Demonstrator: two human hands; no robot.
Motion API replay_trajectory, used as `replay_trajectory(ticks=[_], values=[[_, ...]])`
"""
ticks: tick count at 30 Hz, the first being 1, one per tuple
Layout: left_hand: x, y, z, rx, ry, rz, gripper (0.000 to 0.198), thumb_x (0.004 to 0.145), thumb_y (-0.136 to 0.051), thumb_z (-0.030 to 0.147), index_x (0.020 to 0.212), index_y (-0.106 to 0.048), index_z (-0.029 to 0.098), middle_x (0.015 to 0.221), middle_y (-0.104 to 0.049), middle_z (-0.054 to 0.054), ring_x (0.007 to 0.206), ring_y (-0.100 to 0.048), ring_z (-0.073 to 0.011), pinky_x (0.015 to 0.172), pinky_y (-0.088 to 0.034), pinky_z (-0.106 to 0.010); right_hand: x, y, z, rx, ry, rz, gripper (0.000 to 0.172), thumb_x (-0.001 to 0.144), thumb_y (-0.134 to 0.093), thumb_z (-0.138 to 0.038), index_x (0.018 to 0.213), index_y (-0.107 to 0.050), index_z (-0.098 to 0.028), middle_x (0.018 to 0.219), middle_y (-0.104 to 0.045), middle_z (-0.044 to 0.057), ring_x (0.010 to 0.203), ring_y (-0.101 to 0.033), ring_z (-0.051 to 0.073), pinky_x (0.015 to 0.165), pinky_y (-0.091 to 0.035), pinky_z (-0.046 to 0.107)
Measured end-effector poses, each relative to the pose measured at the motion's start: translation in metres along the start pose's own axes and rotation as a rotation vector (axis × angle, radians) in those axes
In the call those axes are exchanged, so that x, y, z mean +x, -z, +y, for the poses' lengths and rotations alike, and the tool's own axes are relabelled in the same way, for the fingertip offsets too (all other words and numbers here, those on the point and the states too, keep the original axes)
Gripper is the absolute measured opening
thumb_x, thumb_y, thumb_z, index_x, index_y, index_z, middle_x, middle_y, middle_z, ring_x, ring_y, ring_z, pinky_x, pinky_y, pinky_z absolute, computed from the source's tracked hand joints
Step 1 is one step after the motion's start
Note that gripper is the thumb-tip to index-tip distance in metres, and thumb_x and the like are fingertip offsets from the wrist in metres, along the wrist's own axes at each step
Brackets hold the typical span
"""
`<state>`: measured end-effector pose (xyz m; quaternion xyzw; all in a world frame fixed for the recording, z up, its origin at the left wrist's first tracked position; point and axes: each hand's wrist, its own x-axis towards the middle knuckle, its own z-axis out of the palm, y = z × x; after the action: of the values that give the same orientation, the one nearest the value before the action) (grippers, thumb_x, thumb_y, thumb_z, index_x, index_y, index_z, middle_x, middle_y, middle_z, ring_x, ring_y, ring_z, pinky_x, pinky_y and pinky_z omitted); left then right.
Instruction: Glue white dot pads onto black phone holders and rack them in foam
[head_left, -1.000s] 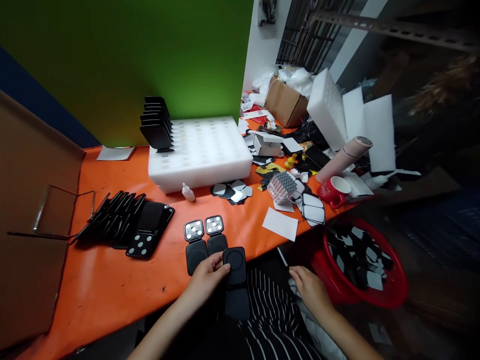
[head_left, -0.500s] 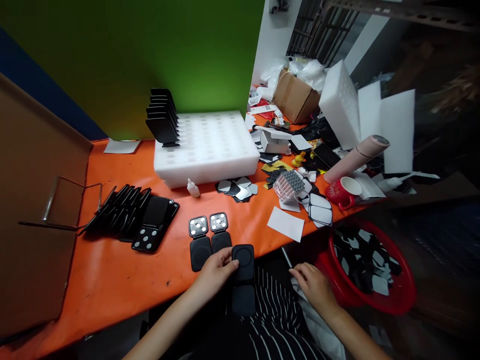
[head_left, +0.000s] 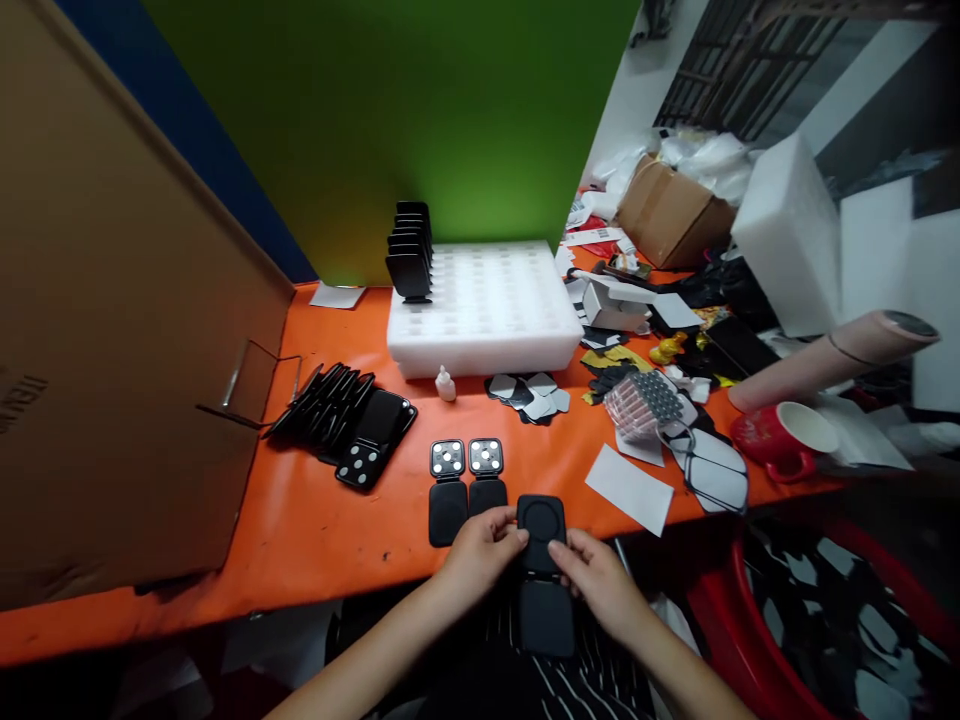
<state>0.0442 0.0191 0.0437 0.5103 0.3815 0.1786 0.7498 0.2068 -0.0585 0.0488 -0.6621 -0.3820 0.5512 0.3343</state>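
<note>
A black folding wireless charger [head_left: 547, 618], two square panels joined by a hinge, is held open over my lap, just off the table's front edge. My left hand [head_left: 484, 550] pinches the left side of its upper panel, which bears a round ring. On the opposite side, my right hand [head_left: 600, 580] grips it with the thumb on the panel's face; its other fingers are partly hidden behind. Beside my left hand, two similar unfolded chargers [head_left: 448, 512] lie on the orange table, their upper panels showing white dots. My left hand partly covers the nearer one.
A stack of black folded pieces [head_left: 322, 410] leans by a wire stand [head_left: 247, 400] at left. Behind are a small white bottle [head_left: 445, 385] and a white foam block [head_left: 495, 345] holding upright black panels. A red mug [head_left: 780, 445] and red bin [head_left: 742, 570] stand right.
My right hand has come left from beside the bin and taken hold of the charger. The view has turned left, so the table things appear further right.
</note>
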Motion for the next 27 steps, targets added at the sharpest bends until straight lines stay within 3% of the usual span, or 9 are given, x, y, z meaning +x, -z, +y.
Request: replay_trajectory(ticks=[4,7,9,13,17,22,27], values=[[-0.013,0.012,0.004,0.559,-0.182,0.163,0.031,0.083,-0.046,0.030,0.110,-0.057,0.021,0.106,-0.062,-0.006,0.097,-0.056,-0.0219,0.086,-0.041,-0.036,0.032,0.029,-0.024,-0.497,0.158,0.247,0.041,0.080,-0.042,-0.048,0.051,-0.037,-0.019,0.047,-0.039,-0.004,0.048,-0.039,0.011,0.047,-0.026,0.023],[-0.021,0.019,0.006,0.833,-0.343,0.137,0.027,0.084,-0.042,0.023,0.105,-0.059,0.022,0.102,-0.062,-0.005,0.095,-0.055,-0.0203,0.085,-0.042,-0.036,0.060,0.034,-0.045,-0.888,0.219,0.331,0.038,0.079,-0.044,-0.045,0.050,-0.045,-0.020,0.048,-0.047,-0.001,0.048,-0.043,0.013,0.047,-0.021,0.025],[-0.024,0.024,0.005,0.911,-0.425,0.113,0.027,0.085,-0.040,0.020,0.104,-0.059,0.021,0.103,-0.062,-0.005,0.095,-0.054,-0.0191,0.086,-0.042,-0.036,0.072,0.030,-0.056,-1.005,0.245,0.319,0.036,0.080,-0.043,-0.043,0.054,-0.051,-0.021,0.051,-0.053,0.001,0.050,-0.047,0.014,0.048,-0.021,0.025],[-0.027,0.034,-0.004,1.000,-0.489,0.159,0.027,0.085,-0.040,0.019,0.105,-0.058,0.022,0.110,-0.059,-0.006,0.102,-0.052,-0.0204,0.089,-0.042,-0.039,0.075,0.026,-0.065,-0.927,0.376,0.222,0.034,0.084,-0.038,-0.041,0.069,-0.061,-0.022,0.064,-0.061,0.002,0.060,-0.055,0.016,0.053,-0.033,0.025],[-0.028,0.043,-0.015,1.065,-0.531,0.165,0.030,0.084,-0.041,0.017,0.109,-0.056,0.022,0.117,-0.055,-0.006,0.110,-0.048,-0.0220,0.094,-0.038,-0.042,0.058,0.041,-0.057,-0.675,0.557,0.036,0.026,0.085,-0.041,-0.032,0.096,-0.062,-0.024,0.092,-0.065,0.003,0.083,-0.059,0.017,0.072,-0.044,0.027],[-0.024,0.042,-0.019,1.097,-0.565,0.086,0.035,0.082,-0.043,0.014,0.114,-0.052,0.023,0.123,-0.051,-0.005,0.117,-0.042,-0.0221,0.098,-0.033,-0.044,0.035,0.056,-0.031,-0.622,0.665,0.027,0.026,0.082,-0.044,-0.019,0.101,-0.061,-0.023,0.102,-0.064,0.005,0.095,-0.058,0.018,0.084,-0.046,0.033],[-0.019,0.037,-0.017,1.134,-0.568,0.034,0.034,0.083,-0.041,0.015,0.115,-0.051,0.022,0.123,-0.051,-0.004,0.118,-0.041,-0.0202,0.100,-0.032,-0.042,0.042,0.051,-0.005,-0.701,0.797,-0.028,0.033,0.081,-0.040,-0.011,0.106,-0.058,-0.023,0.116,-0.057,0.006,0.107,-0.052,0.017,0.090,-0.045,0.035]])
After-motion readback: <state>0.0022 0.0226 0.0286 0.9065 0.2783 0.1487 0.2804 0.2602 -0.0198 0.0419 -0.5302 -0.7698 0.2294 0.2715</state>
